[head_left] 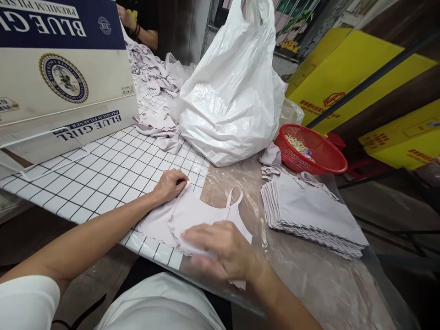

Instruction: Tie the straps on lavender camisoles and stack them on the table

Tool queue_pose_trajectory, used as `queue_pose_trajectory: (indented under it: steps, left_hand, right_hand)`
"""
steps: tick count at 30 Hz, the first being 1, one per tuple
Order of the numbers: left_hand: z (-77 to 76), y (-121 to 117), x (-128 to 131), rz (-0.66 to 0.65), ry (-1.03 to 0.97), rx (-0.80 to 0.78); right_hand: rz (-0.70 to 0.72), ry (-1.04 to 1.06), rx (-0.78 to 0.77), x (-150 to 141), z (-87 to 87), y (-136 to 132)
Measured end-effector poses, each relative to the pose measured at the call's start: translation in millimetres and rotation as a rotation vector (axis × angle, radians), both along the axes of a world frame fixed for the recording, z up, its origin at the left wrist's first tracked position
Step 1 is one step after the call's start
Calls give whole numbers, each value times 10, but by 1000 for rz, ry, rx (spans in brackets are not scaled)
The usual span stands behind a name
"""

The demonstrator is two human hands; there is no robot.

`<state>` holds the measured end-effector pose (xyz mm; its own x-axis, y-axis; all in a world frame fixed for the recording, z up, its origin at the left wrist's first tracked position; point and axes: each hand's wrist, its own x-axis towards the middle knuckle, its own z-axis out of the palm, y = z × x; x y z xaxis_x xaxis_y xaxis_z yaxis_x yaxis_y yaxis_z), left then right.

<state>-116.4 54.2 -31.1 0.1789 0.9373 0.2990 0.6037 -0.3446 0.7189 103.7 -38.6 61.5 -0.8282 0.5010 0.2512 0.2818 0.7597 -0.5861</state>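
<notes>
Desk [103, 156] has a white cloth w/ black grid on the L side, clear plastic film over brown on the R. Box [68, 73] printed BLUE GIRL, lettering upside down, stands far L; white plastic bag [233, 101] sits upright at the back, red basket [314, 149] w/ small pale pcs just R of it. Yellow boxes [343, 78] beyond, barred window behind the bag, another person [140, 23] at the far edge near a heap of pale fabric [151, 68].

Garment [202, 213]: pale pinkish-grey, thin strap looped up, curved neckline, wavy hem; lies flat at the near edge of the desk, partly on grid, partly on film, btwn the hands. Stack of similar garments [312, 211] to its R, edges layered.

L hand [171, 184] at the garment's far L edge, thumb & fingers pressed together on fabric. R hand [222, 250] over the lower part, fingers loosely spread, motion-blurred; can't tell if it touches. It hides part of the hem. Other person's head is cut off; basket contents hard to ID.
</notes>
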Motion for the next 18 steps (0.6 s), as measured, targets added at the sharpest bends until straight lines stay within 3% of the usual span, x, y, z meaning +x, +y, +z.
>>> queue_pose_trajectory:
  steps: [4, 7, 9, 12, 15, 18]
  left_hand:
    - [-6, 2, -10, -14, -26, 23]
    - [-7, 5, -19, -11, -25, 40]
    - [-8, 9, -21, -11, -15, 48]
    - [-10, 12, -17, -10, -14, 55]
    - [-12, 14, -8, -7, -47, 38]
    - [-13, 16, -4, 0, -99, 20]
  right_hand:
    - [-572, 107, -447, -208, -190, 437]
    - [-735, 157, -911, -438, -343, 740]
    - [-746, 195, -1136, -580, -411, 847]
    - [-713, 207, -1302, -696, -456, 870]
    - [-613, 172, -1300, -660, -436, 782]
    - [-357, 71, -1234, -513, -339, 625]
